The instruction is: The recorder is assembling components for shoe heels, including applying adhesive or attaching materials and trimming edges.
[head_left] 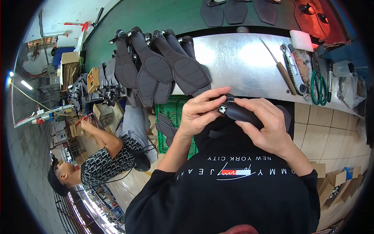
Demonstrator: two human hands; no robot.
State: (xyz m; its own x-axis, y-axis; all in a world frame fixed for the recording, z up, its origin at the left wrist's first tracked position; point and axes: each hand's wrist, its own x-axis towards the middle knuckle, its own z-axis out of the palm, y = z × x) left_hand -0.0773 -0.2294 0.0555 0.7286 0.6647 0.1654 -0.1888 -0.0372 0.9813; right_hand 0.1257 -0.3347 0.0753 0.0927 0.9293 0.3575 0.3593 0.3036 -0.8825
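Both of my hands hold a black shoe (242,113) in front of my chest. My left hand (200,111) pinches its narrow end, beside a small shiny square piece (222,109). My right hand (267,123) is closed round the shoe's dark smooth body, thumb on the near side and fingers on the far side. Part of a dark sole (287,116) shows past the right hand; the palm hides the rest. Left of my hands, several black shoes (152,62) lie with their soles up on the table's edge, partly overlapping.
The metal worktop (233,58) bears an awl (282,70), a utility knife (293,70) and green-handled scissors (318,85). A green crate (183,107) with soles stands below the table. A co-worker (105,156) is at the left, and cardboard boxes (331,183) stand at the right.
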